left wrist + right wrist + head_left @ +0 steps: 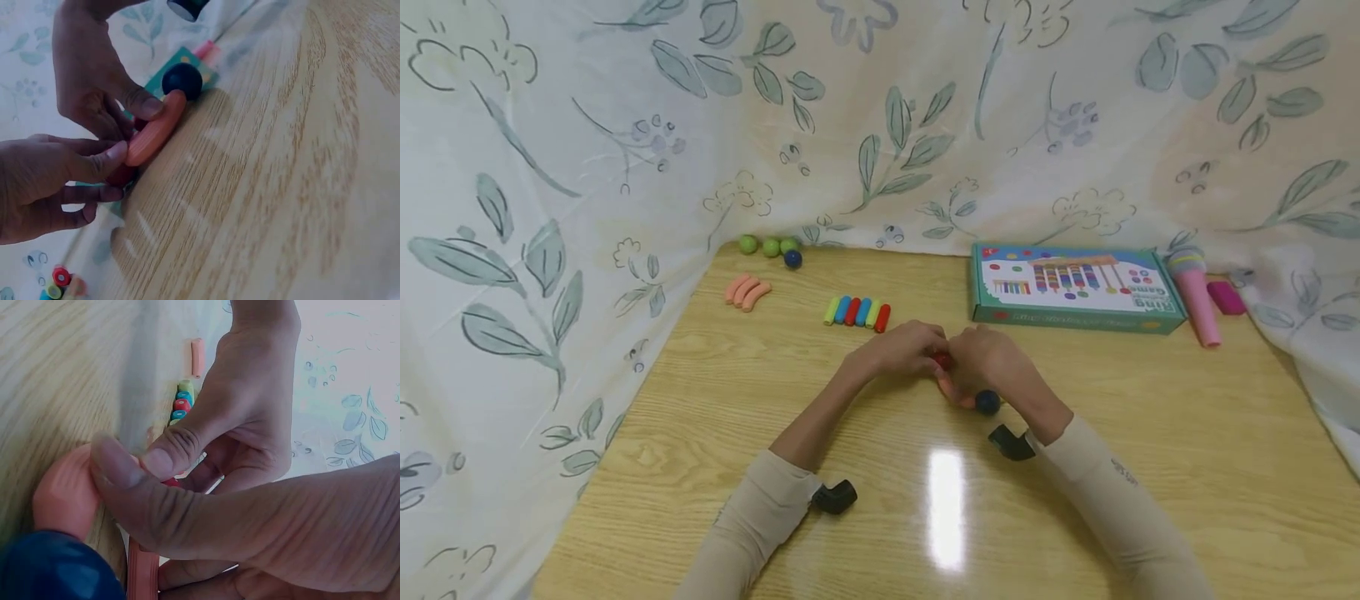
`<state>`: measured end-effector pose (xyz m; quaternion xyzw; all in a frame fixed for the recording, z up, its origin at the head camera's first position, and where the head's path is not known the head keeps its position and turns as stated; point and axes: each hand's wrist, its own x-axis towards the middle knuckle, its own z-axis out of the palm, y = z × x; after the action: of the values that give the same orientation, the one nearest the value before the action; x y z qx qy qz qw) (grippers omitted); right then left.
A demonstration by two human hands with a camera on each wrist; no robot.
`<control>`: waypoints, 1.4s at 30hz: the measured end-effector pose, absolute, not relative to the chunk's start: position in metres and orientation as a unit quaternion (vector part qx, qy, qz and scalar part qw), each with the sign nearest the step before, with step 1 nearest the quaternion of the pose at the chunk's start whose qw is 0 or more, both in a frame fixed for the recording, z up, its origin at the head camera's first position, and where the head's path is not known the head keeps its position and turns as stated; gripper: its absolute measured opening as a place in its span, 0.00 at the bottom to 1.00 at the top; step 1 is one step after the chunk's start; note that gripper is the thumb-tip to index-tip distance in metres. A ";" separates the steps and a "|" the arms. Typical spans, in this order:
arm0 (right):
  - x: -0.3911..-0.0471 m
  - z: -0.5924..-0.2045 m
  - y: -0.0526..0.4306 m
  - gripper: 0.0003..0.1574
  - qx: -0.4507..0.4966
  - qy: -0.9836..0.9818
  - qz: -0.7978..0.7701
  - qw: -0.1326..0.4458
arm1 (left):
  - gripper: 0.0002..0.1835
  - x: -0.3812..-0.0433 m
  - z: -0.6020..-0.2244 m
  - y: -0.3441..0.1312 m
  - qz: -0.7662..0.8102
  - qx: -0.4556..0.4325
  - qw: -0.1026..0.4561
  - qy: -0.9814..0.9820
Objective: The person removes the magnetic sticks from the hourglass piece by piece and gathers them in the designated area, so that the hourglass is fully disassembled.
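Observation:
Both hands meet over the middle of the wooden table point(700, 433). My right hand point(961, 377) pinches a salmon-orange stick point(153, 134) between thumb and fingers; a dark blue ball point(987, 402) sits on the stick's near end and touches the table. My left hand point(927, 353) pinches a small red piece point(942, 360) against the stick's other end, with its thumb on that end. In the right wrist view the stick point(62, 494), the blue ball point(56, 565) and a sliver of the red piece point(170, 482) show under the two thumbs. Most of the red piece is hidden by fingers.
A row of coloured tubes point(857, 312) lies behind the hands. Three orange sticks point(747, 292), green balls point(767, 246) and another blue ball point(793, 259) lie at the back left. A teal game box point(1075, 287) and a pink toy microphone point(1195, 296) stand at the back right. Floral cloth point(550, 208) surrounds the table.

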<state>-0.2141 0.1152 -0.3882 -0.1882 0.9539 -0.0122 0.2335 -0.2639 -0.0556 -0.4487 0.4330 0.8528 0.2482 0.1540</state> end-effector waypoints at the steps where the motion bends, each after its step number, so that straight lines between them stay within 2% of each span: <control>1: -0.215 -0.388 0.115 0.09 -0.189 0.953 -0.011 0.237 | 0.16 -0.264 -0.448 -0.055 0.245 0.435 0.152 0.853; 8: -0.219 -0.388 0.117 0.07 -0.171 0.947 -0.014 0.270 | 0.16 -0.261 -0.444 -0.054 0.227 0.440 0.151 0.856; 11: -0.220 -0.389 0.118 0.03 -0.168 0.943 -0.021 0.286 | 0.18 -0.261 -0.443 -0.054 0.216 0.440 0.156 0.858; 18: -0.222 -0.389 0.115 0.06 -0.210 0.935 0.047 0.283 | 0.19 -0.268 -0.425 -0.075 0.221 0.407 0.160 0.872; 25: -0.223 -0.388 0.113 0.09 -0.187 0.933 0.027 0.306 | 0.16 -0.283 -0.412 -0.108 0.264 0.371 0.092 0.885; 29: -0.222 -0.387 0.117 0.13 -0.217 0.922 0.029 0.319 | 0.15 -0.297 -0.409 -0.128 0.254 0.338 0.078 0.903; 33: -0.221 -0.387 0.118 0.13 -0.232 0.921 0.031 0.313 | 0.14 -0.319 -0.407 -0.151 0.247 0.285 0.039 0.925; 38: -0.220 -0.388 0.119 0.12 -0.232 0.927 0.007 0.295 | 0.17 -0.351 -0.410 -0.178 0.227 0.207 -0.033 0.951; 42: -0.218 -0.387 0.120 0.13 -0.215 0.931 -0.003 0.294 | 0.21 -0.370 -0.418 -0.191 0.189 0.155 -0.067 0.967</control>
<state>-0.2179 0.1204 -0.3872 -0.2153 0.9311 -0.0026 0.2945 -0.3699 -0.1911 -0.4185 0.1549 0.9673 0.1891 -0.0670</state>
